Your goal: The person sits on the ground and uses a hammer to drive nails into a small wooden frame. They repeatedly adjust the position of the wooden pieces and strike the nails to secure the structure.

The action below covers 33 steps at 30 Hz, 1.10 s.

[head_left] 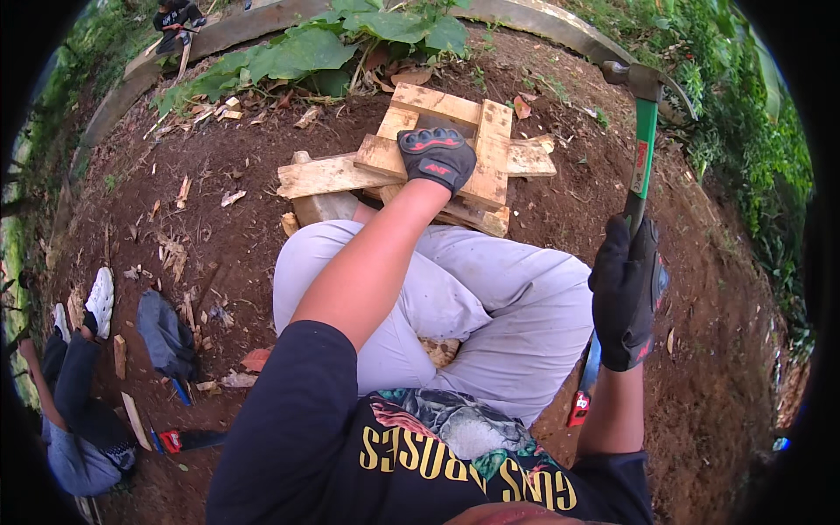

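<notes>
My right hand [626, 297], in a black work glove, is raised at the right and wrapped round the dark grip of a claw hammer [646, 144]. The hammer stands upright with its green shaft and steel head up, away from the wood. In front of my crossed legs lies a small slatted frame of pale planks [493, 149]. My left hand [437, 159], gloved the same way, is closed on its left slat and presses down on it. The frame rests across a longer plank [322, 177], above a wood block [325, 206]. What my left fingertips touch is hidden.
A hand saw [579, 407] lies beside my right thigh, and another saw [188, 440] is on the soil at left. Near it are a grey-blue cloth bundle [166, 332] and a seated person [87, 429]. A leafy plant [306, 52] and curved concrete edging [560, 22] stand ahead.
</notes>
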Each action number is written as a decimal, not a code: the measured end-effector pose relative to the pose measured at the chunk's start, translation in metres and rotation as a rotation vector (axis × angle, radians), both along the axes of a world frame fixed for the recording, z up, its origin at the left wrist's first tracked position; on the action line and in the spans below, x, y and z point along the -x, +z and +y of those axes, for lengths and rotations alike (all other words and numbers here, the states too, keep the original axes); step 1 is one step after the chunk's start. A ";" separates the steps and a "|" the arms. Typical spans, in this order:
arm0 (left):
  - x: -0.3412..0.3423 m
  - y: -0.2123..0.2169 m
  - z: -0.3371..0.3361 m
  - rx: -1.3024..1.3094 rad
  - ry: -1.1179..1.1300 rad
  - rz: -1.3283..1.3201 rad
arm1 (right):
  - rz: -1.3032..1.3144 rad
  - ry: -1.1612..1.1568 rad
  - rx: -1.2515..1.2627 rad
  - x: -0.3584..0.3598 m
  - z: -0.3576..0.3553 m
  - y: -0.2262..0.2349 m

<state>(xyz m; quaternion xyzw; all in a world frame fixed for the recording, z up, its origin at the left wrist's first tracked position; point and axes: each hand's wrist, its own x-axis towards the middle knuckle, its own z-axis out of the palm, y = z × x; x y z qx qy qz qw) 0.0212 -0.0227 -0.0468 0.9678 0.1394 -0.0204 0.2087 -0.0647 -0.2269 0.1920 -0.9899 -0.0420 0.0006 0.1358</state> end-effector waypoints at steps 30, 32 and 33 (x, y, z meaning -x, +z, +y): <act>0.121 0.102 0.037 0.298 -0.300 -0.332 | 0.427 -0.796 0.245 0.279 -0.305 -0.172; 0.155 0.116 0.048 0.182 -0.284 -0.295 | 0.245 -0.762 0.218 0.233 -0.311 -0.171; 0.170 0.123 0.054 0.132 -0.264 -0.275 | 0.173 -0.727 0.175 0.210 -0.320 -0.179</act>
